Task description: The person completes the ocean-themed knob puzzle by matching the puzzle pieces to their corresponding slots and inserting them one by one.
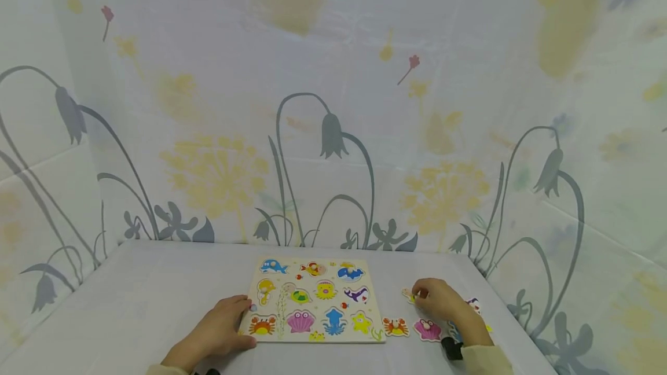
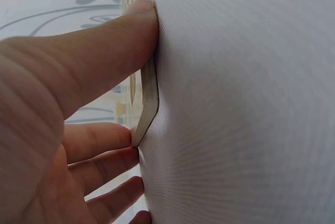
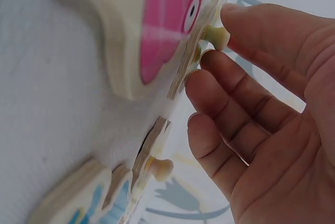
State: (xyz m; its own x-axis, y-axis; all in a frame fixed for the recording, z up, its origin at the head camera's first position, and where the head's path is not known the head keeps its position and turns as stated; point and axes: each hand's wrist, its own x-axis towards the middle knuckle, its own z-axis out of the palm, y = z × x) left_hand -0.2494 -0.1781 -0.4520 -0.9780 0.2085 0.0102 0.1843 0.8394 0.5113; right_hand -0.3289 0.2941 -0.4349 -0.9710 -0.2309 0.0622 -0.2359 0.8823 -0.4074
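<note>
A wooden peg puzzle board [image 1: 373,308] with printed sea animals lies flat on the table. My left hand [image 1: 219,326] holds its near left corner, thumb on the front edge and fingers along the left side; the left wrist view shows the thumb against the board's edge [image 2: 150,82]. Right of the board, my right hand [image 1: 443,302] pinches a small knobbed puzzle piece [image 1: 406,293]. In the right wrist view, the thumb and fingertips are around its pale knob [image 3: 215,36]. The picture on this piece is mostly hidden.
A crab piece [image 1: 396,327] and a pink shell piece [image 1: 428,330] lie right of the board. A purple-and-white piece [image 1: 473,304] and a blue piece [image 1: 454,331] lie by the right wrist, partly covered. A flower-printed cloth [image 1: 333,190] hangs behind the white table [image 1: 135,294].
</note>
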